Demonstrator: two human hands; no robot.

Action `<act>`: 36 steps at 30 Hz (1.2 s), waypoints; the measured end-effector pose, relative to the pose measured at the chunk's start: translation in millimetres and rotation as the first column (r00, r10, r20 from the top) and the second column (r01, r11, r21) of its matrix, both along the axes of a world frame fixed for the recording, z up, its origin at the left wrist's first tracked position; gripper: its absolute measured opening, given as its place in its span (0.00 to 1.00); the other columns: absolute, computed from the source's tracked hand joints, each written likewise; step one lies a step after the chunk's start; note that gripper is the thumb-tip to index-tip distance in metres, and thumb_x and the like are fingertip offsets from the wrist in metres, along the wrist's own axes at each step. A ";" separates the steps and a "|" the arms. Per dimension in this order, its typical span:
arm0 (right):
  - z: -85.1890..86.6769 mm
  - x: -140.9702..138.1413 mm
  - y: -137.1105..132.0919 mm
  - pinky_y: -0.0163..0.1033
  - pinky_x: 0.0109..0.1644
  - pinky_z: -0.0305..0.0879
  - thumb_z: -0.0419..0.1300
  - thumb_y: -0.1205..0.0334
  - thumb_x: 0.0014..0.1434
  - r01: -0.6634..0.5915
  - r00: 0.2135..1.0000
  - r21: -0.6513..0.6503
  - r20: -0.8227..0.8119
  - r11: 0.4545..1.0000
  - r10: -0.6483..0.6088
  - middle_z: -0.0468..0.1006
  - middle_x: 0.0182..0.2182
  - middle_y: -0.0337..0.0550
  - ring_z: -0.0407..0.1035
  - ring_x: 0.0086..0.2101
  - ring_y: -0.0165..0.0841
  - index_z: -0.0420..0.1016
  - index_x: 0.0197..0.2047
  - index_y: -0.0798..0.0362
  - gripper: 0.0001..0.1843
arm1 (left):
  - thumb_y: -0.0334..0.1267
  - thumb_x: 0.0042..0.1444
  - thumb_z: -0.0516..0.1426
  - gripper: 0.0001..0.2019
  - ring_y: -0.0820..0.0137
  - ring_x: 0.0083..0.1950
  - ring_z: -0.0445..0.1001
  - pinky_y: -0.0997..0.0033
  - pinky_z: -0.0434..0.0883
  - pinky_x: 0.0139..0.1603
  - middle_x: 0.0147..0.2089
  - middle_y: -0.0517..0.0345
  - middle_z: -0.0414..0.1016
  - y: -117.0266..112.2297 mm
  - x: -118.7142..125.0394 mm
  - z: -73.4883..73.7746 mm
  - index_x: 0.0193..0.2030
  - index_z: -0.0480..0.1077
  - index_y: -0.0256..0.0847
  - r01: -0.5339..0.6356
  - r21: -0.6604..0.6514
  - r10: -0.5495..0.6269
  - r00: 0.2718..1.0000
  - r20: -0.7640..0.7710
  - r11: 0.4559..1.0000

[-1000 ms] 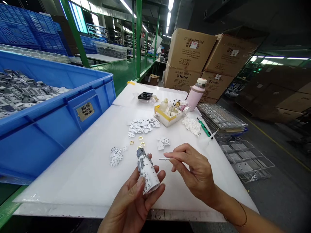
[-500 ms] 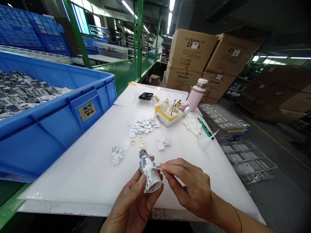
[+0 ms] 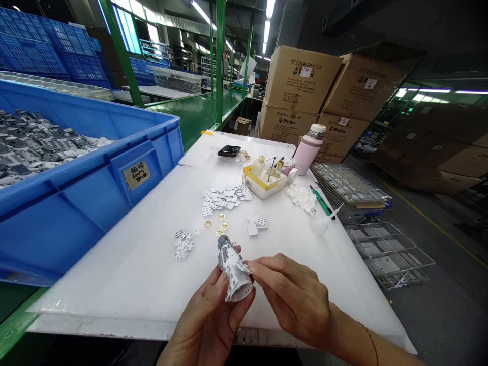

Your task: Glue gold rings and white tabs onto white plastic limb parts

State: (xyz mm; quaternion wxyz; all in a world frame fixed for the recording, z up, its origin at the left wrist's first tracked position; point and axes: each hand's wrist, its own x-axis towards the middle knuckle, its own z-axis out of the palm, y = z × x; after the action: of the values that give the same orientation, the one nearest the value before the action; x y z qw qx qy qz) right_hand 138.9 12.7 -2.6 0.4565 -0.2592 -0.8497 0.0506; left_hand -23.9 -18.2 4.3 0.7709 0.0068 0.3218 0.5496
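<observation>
The left hand (image 3: 206, 312) has a firm grip on a white-and-grey model tube (image 3: 235, 272), held up off the white worktop (image 3: 114, 284) to keep it steady! The right hand (image 3: 292, 300) comes in, its grip pinched closed against the tube's side.

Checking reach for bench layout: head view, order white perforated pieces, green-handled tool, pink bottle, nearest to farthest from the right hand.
Right hand:
1. White perforated pieces, ahead, left.
2. Green-handled tool, ahead, right.
3. Pink bottle, far table edge.
</observation>
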 end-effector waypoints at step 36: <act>12.9 -0.7 2.7 0.37 0.42 0.69 0.63 0.62 0.60 -0.253 0.934 -0.688 -0.358 0.681 -0.015 0.72 0.36 0.41 0.68 0.37 0.31 0.69 0.40 0.52 0.07 | 0.36 0.51 0.64 0.21 0.53 0.56 0.73 0.63 0.75 0.49 0.53 0.47 0.78 -0.2 8.9 16.8 0.54 0.74 0.42 0.113 0.103 -0.078 0.953 -0.294 0.988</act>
State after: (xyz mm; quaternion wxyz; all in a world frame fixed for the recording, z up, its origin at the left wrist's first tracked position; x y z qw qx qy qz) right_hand 138.2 15.4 10.2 0.4500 -0.3487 -0.6850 0.4546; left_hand -15.0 -18.4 21.2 0.7397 0.1484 0.3968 0.5228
